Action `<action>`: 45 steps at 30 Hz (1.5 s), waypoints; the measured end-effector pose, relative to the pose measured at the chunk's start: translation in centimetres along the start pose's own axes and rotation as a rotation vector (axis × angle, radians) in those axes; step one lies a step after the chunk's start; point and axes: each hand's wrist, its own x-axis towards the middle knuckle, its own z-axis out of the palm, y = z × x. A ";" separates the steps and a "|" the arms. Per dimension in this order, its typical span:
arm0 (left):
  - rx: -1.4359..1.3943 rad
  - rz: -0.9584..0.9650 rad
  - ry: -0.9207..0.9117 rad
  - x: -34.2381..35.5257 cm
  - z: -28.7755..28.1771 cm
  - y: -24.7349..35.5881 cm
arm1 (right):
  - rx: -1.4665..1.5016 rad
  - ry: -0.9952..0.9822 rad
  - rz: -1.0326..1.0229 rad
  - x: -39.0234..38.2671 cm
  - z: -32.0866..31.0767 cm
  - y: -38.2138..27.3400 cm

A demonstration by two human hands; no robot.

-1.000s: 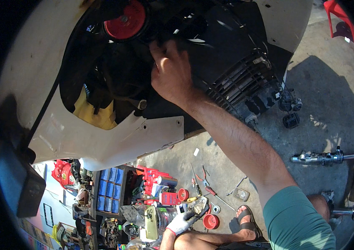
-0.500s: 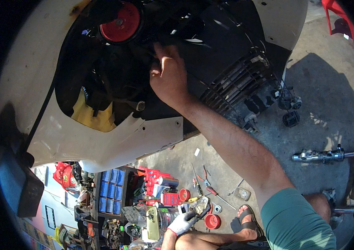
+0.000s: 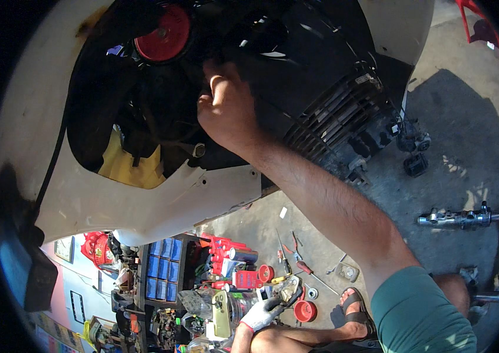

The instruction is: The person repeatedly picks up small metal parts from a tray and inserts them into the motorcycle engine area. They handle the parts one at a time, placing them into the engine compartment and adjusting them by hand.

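My right hand (image 3: 229,109) reaches up from the lower right into the dark hollow of a white vehicle body panel (image 3: 161,209), probably a scooter's. Its fingers are bent and sunk among black parts. What they grip is lost in shadow. Just above and left of the fingertips is a round red horn-like disc (image 3: 162,33). Something yellow (image 3: 132,167) shows through a gap below left of the hand. A black slatted grille (image 3: 340,115) lies right of my wrist. My left hand is not in view.
Another person's gloved hand (image 3: 263,313) holds a small part at the bottom. Screwdrivers (image 3: 314,276), pliers (image 3: 295,250) and a red cup (image 3: 305,311) lie on the concrete. A metal fork tube (image 3: 458,219) is at right. Blue drawers (image 3: 164,267) stand lower left.
My right hand has shifted slightly left and a little down inside the hollow, its fingers more bent. The view has tilted a little.
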 end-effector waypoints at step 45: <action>0.005 -0.122 -0.179 1.3 -1.3 4.6 | 0.121 -0.107 -0.090 2.9 -3.0 2.9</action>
